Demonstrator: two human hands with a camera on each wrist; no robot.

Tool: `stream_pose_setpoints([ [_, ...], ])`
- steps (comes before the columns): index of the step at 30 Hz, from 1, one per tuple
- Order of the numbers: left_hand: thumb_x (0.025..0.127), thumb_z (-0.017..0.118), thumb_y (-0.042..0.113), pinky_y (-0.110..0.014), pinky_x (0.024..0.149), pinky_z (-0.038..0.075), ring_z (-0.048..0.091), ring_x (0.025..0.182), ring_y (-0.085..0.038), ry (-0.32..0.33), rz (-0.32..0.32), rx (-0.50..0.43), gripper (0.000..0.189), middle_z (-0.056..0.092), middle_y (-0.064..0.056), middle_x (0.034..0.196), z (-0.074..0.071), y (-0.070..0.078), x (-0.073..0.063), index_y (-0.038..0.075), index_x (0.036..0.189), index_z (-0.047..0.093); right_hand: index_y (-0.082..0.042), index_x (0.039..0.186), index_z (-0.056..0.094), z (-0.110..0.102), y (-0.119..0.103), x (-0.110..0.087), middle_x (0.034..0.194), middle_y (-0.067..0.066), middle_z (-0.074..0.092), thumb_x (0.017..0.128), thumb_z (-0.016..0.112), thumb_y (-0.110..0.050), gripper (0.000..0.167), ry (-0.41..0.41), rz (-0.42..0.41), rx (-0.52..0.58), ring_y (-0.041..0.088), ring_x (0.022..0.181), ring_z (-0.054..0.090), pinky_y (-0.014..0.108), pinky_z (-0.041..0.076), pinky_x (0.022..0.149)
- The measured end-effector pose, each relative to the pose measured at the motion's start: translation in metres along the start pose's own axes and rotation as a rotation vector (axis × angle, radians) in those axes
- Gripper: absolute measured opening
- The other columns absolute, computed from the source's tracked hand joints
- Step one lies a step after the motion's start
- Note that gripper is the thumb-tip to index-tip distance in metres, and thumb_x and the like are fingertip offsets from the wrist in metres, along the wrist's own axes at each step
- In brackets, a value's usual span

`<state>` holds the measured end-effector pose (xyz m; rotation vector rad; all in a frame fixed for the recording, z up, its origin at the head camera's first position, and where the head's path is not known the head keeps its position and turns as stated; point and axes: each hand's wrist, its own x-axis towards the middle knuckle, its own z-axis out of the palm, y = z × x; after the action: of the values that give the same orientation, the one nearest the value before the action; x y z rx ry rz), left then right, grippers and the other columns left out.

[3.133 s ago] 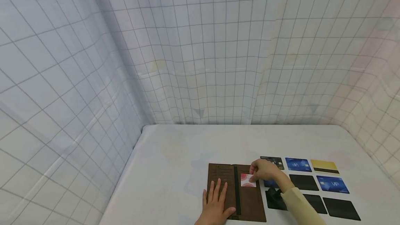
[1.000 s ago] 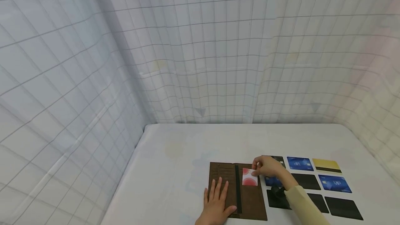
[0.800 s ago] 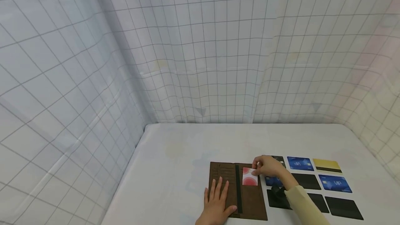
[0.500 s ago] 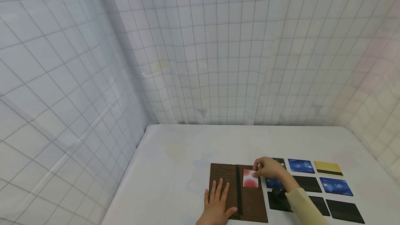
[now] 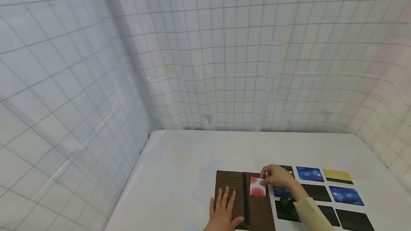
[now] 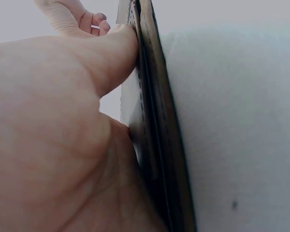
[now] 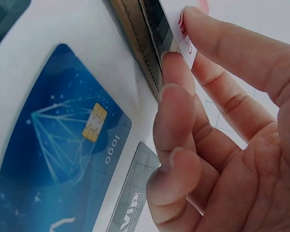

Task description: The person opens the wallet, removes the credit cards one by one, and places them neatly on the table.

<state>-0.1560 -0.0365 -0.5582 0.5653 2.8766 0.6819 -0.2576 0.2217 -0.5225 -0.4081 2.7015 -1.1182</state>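
Note:
An open brown wallet (image 5: 259, 211) lies on the white table, a dark band running down its middle. My left hand (image 5: 222, 214) rests on the wallet's left half with fingers spread; in the left wrist view its thumb touches the edge. Over the upper part of the right half, my right hand (image 5: 277, 176) pinches a red-and-white card (image 5: 257, 187) between thumb and fingers. Close up in the right wrist view, the card (image 7: 182, 36) stands against the wallet's edge (image 7: 135, 41). Whether its lower end sits in a pocket cannot be told.
Several cards lie in rows right of the wallet: blue cards (image 5: 346, 195), a yellow card (image 5: 338, 176) with a dark stripe, and black cards (image 5: 354, 220). My right forearm covers some of them. Grid-patterned curtains (image 5: 205, 63) stand behind and beside the table.
The red-and-white card has turned from lying sideways to upright over the wallet's right half, still pinched in my right hand. My left hand has stayed on the wallet; the view has tilted slightly.

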Motion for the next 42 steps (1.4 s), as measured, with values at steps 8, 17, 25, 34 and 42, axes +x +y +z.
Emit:
stream_pose_setpoints([
  [8,0.09,0.046,0.059,-0.064,0.102,0.006,0.003,0.141,-0.035,0.018,0.036,-0.036,0.079,0.007,-0.008,0.157,0.0,-0.005,-0.001,0.016,0.151,0.021,-0.015,0.078,0.062,-0.001,-0.005,0.001,0.063,-0.002,0.05,0.075,0.08,-0.02,0.02,0.039,0.019,-0.03,0.014,0.056,0.045,0.031,0.036,0.05],
  [17,0.09,0.044,0.06,-0.064,0.103,0.006,0.002,0.142,-0.034,0.0,0.027,-0.041,0.079,0.007,-0.008,0.157,-0.001,-0.002,0.002,0.015,0.151,0.021,-0.014,0.077,0.062,-0.005,-0.004,0.001,0.063,-0.002,0.05,0.076,0.08,-0.019,0.018,0.054,0.02,-0.023,0.015,0.058,0.046,0.032,0.036,0.052],
  [25,0.09,0.046,0.059,-0.064,0.103,0.005,0.004,0.141,-0.036,-0.011,0.017,-0.03,0.079,0.008,-0.01,0.157,-0.001,-0.003,0.003,0.014,0.151,0.022,-0.015,0.077,0.063,-0.004,-0.005,0.002,0.067,0.0,0.051,0.075,0.08,-0.019,0.018,0.076,0.066,-0.024,0.016,0.06,0.046,0.031,0.037,0.053],
  [34,0.09,0.042,0.062,-0.065,0.101,0.002,-0.003,0.142,-0.031,0.028,0.058,-0.082,0.08,0.002,-0.005,0.158,0.007,-0.01,0.004,0.016,0.152,0.019,-0.014,0.078,0.063,-0.004,-0.005,0.002,0.066,-0.001,0.052,0.075,0.08,-0.02,0.019,0.071,0.057,-0.015,0.015,0.06,0.046,0.03,0.037,0.052],
  [42,0.09,0.049,0.058,-0.064,0.103,0.005,0.004,0.141,-0.037,-0.032,-0.007,-0.035,0.08,0.009,-0.012,0.156,-0.001,-0.001,0.001,0.014,0.151,0.023,-0.015,0.078,0.063,-0.002,-0.005,0.002,0.067,0.0,0.051,0.075,0.081,-0.018,0.018,0.083,0.086,0.004,0.016,0.061,0.046,0.031,0.037,0.053],
])
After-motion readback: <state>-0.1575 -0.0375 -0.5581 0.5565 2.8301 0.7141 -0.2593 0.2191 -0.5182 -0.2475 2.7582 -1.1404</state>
